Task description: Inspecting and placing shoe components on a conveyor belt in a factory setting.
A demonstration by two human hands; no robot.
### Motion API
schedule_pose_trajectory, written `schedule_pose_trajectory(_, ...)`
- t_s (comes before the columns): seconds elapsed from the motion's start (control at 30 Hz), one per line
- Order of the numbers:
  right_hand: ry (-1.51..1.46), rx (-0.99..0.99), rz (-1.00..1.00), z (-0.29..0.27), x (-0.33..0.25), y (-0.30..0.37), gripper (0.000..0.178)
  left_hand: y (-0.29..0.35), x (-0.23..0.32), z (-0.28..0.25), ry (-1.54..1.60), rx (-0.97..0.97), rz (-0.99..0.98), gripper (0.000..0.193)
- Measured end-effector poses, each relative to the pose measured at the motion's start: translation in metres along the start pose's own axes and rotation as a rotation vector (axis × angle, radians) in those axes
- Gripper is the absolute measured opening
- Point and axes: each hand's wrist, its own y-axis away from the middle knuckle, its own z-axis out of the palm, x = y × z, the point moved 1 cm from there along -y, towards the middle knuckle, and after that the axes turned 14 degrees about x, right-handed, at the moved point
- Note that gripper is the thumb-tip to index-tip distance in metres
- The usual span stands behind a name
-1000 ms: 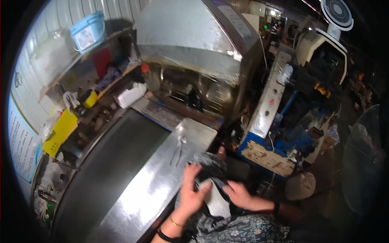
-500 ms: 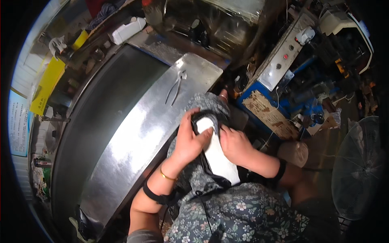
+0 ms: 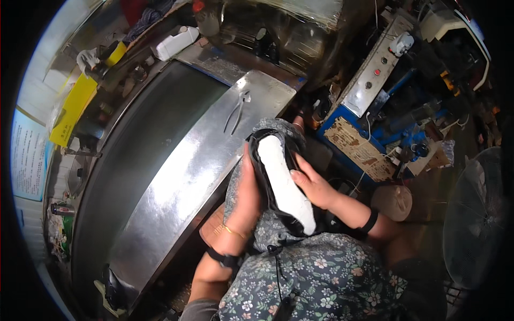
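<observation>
A black shoe upper [image 3: 261, 174] lies bottom up over my lap, its dark edges gathered around a long white insole [image 3: 282, 182]. My left hand [image 3: 249, 184] is pressed along the upper's left side, its fingers partly hidden beneath. From the right, my right hand [image 3: 316, 187] grips the other side, the thumb resting on the white insole. Pliers [image 3: 235, 115] lie on the shiny metal plate [image 3: 176, 176] to the left, handles spread, apart from both hands.
Beside the metal plate runs a dark conveyor belt [image 3: 144, 123]. A white plastic bottle [image 3: 176, 43] stands at its far end. To the right are a control panel with knobs [image 3: 369, 80], a pale bucket [image 3: 392, 202] and a large round fan [image 3: 476, 219]. Patterned cloth covers my lap.
Both hands have shifted from the toe edge down along the sides, leaving more of the white insole showing. My left thumb has come off the insole; the right thumb now rests on it.
</observation>
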Motion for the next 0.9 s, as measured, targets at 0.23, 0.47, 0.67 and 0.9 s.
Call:
schedule_pose_trajectory(0.23, 0.614, 0.08, -0.172, 0.046, -0.026, 0.005, 0.076, 0.008, 0.02, 0.007, -2.013, 0.212, 0.897, 0.03)
schedule_pose_trajectory(0.47, 0.265, 0.102, -0.282, 0.04, -0.014, 0.008, 0.077, 0.053, 0.004, -0.028, -1.454, -0.058, 0.312, 0.071)
schedule_pose_trajectory(0.67, 0.358, 0.149, -0.323, 0.029, 0.004, 0.015, 0.073, 0.049, -0.046, -0.045, -1.119, 0.071, 0.534, 0.057)
schedule_pose_trajectory(0.9, 0.194, -0.035, -0.246, 0.013, 0.008, 0.022, 0.074, -0.026, -0.003, -0.003, -0.552, -0.087, 0.127, 0.065)
